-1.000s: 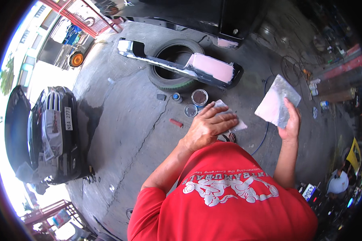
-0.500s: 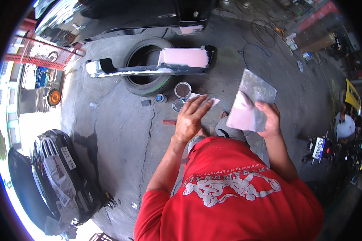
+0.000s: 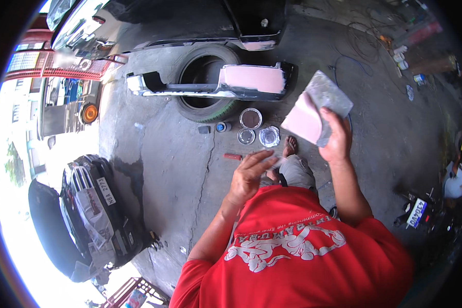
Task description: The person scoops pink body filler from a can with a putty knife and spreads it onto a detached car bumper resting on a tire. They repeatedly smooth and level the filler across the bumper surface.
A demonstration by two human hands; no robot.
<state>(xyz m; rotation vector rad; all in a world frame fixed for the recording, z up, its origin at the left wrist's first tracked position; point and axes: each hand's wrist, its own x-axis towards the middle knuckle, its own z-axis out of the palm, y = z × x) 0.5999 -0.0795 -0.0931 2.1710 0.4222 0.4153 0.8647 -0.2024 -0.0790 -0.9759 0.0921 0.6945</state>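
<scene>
My right hand (image 3: pixel 338 138) grips a flat grey mixing board (image 3: pixel 329 95) by its lower edge, thumb on top. A thick smooth patch of pink putty (image 3: pixel 303 120) covers the board's left part. Left of it, over my lap, my left hand (image 3: pixel 249 177) pinches a thin pale putty spreader (image 3: pixel 280 162), blurred and mostly hidden by the fingers. Beyond the hands, a dark bumper (image 3: pixel 190 91) lies across a tyre (image 3: pixel 182 105). Its right part carries a broad pink putty area (image 3: pixel 251 78).
On the floor stand an open can (image 3: pixel 251 118), a round lid (image 3: pixel 246 136), a foil-like round piece (image 3: pixel 269 136), a blue-capped bottle (image 3: pixel 221 127) and a dark block (image 3: pixel 204 130). A red bar (image 3: pixel 233 156) lies nearer. A black car (image 3: pixel 179 20) is ahead; a detached car front (image 3: pixel 95 205) sits left.
The board has tilted and shifted slightly up and left in view. My left hand has drawn back toward me with the spreader, uncovering the foil-like piece. The view has shifted too.
</scene>
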